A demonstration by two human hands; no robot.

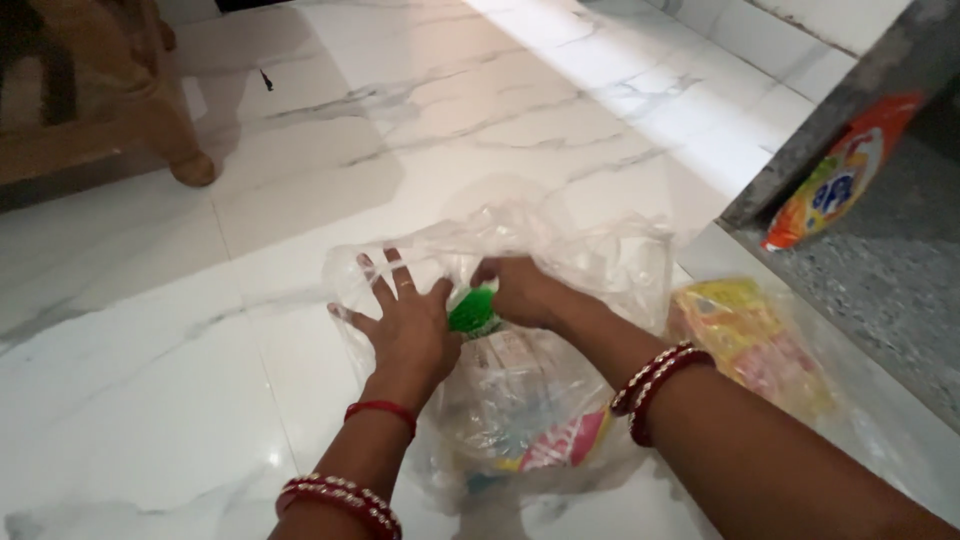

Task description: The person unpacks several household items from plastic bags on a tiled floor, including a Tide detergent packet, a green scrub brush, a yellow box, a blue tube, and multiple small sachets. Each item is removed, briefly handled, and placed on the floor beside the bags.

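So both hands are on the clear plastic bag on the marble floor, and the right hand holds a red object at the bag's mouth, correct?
Not quite. The object under the right hand is green, not red, as the head view shows. The rest holds: both hands, the left hand too, are on the clear plastic bag on the marble floor.

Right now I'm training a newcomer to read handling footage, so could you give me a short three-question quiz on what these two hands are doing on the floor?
1. True or false: the left hand lies flat with fingers spread on the clear plastic bag.
2. What does the right hand close on? A) a green item B) the orange packet C) the wooden furniture leg
3. Fill in: the yellow packet lies on the person's ____ side of the bag.

Key: 1 true; 2 A; 3 right.
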